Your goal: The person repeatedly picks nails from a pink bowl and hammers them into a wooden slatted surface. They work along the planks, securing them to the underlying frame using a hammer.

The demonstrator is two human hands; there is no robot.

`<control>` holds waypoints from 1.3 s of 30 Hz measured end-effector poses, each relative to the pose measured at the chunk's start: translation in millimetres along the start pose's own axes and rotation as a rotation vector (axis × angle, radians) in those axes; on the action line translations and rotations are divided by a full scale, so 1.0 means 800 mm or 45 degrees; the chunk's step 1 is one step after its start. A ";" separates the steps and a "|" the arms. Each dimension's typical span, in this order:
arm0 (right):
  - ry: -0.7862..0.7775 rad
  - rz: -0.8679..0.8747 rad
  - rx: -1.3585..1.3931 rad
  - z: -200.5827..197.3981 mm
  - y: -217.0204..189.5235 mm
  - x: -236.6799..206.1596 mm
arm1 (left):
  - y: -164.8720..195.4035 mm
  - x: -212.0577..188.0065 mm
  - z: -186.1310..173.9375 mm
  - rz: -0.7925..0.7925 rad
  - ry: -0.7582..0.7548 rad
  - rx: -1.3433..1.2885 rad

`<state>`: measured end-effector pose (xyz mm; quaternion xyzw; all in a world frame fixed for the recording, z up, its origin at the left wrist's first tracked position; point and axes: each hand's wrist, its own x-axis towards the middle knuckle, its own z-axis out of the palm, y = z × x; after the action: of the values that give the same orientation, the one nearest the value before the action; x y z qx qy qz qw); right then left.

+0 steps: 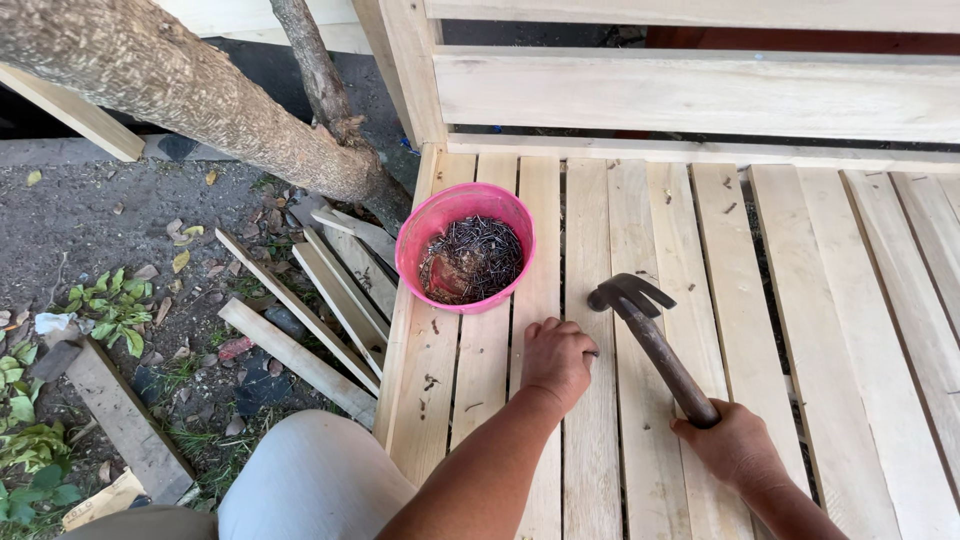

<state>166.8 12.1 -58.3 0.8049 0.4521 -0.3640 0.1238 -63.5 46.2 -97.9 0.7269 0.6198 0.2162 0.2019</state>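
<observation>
Two hands are at work on the slatted bench. My right hand is clamped round the handle of a claw hammer, a dark, worn tool with its rusty head raised just above the slats, claw pointing right. My left hand rests curled on a slat, fingertips pinched together just left of the hammer head; I cannot tell whether a nail is between them. Beyond the left hand sits a pink bucket of dark nails. Loose wood offcuts lie on the ground to the left.
</observation>
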 end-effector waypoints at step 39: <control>-0.056 -0.075 0.219 0.082 0.136 0.032 | 0.012 -0.005 -0.012 -0.161 -0.159 0.039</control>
<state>233.3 -67.3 -136.5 0.7907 0.4397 -0.4225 0.0535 -62.0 41.3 -84.8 0.7015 0.6538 0.1477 0.2422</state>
